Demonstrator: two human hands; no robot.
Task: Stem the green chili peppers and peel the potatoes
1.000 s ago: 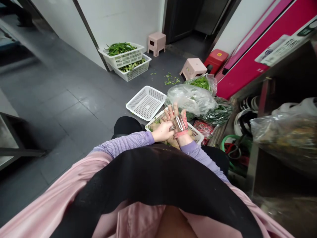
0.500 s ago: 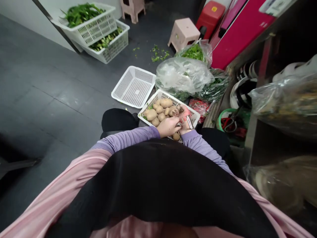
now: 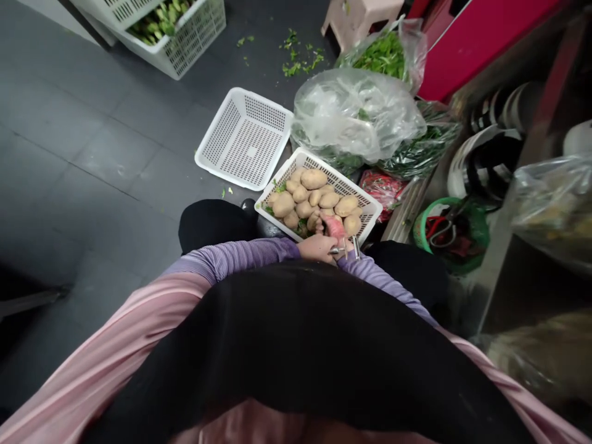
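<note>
Right in front of my body, a white perforated basket holds several unpeeled potatoes and a few green leaf bits. My left hand is at the basket's near edge, closed around the handle of a metal peeler. The peeler's head lies over my right wrist. Pinkish-red covering, seemingly a glove, shows on my right hand, which is over the near potatoes. Its fingers point left and look stretched out, though partly blurred; no potato shows in its grasp. Both hands are close together, the left touching near the right wrist.
Beyond the potatoes is another white basket. Plastic bags of greens lie at the far right, near a pink stool. A green tub with red-handled scissors stands right, beside a shelf. Leaf scraps litter the floor.
The view has tilted down and closer. My hands have drawn back toward my body, uncovering potatoes at the basket's right side. The peeler has turned and stays in my left hand.
</note>
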